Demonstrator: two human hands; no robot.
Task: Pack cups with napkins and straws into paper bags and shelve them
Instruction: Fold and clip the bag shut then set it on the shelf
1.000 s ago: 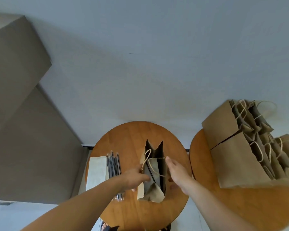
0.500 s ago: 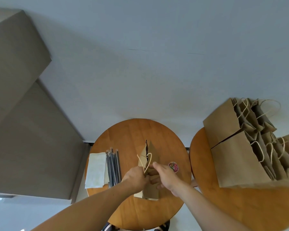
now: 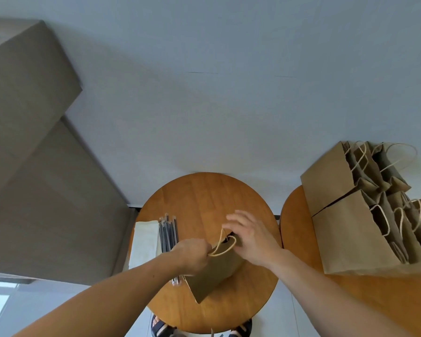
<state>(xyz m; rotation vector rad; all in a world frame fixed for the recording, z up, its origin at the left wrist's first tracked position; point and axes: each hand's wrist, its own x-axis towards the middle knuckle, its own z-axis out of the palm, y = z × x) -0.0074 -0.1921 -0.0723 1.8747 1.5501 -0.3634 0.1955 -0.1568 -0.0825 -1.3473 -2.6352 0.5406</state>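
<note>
Your left hand (image 3: 192, 255) grips the bag (image 3: 214, 271) handles (image 3: 223, 246) at mid-table (image 3: 204, 190); your right hand (image 3: 250, 239), fingers spread wide, rests at its mouth. The bag's length runs near-left to far-right, between both hands.

One view only, worn on the head, wide-angle. Looks steeply down and forward from above the round bench (image 3: 204, 190), near enough that both forearms run in from the lower edge and meet just over the benchtop. Pale floor fills the upper half, bending toward the edges with the lens. Left hand (image 3: 192, 255) and right hand (image 3: 250, 237) sit a little below centre, on the bag (image 3: 212, 273). Second bench (image 3: 299, 239) cut off at the right edge, crowded with bags (image 3: 345, 229). Grey cabinet fronts (image 3: 39, 190) slant along the left side. Sandalled toes (image 3: 161, 327) just visible at the bottom edge, under the bench rim.
</note>
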